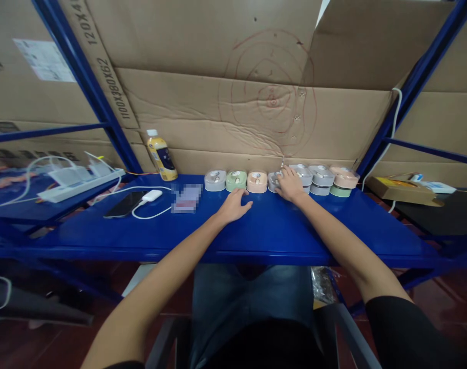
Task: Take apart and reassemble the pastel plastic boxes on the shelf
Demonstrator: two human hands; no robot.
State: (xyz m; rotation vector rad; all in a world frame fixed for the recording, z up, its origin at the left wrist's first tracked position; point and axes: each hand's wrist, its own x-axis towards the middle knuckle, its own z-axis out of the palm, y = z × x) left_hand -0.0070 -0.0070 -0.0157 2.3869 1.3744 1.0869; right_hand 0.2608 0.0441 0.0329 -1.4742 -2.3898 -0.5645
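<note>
Along the back of the blue shelf runs a row of small rounded boxes with clear lids: a grey box (pixel 215 181), a green box (pixel 236 180), a peach box (pixel 257 182) and a second grey box (pixel 273 181). My right hand (pixel 291 184) is closed around the right side of that second grey box, hiding part of it. My left hand (pixel 234 206) rests just in front of the green box, thumb apart from the fingers, with nothing in it. Right of my right hand stand stacked boxes: grey stacks (pixel 320 180) and a peach box over a green one (pixel 344 178).
At the left stand a yellow drink bottle (pixel 163 158), a black phone (pixel 125 204), a white charger (pixel 152 196) with a cable, and a power strip (pixel 82 184). Cardboard (pixel 203 97) closes off the back. Blue posts rise at both sides; an open carton (pixel 402 192) lies far right.
</note>
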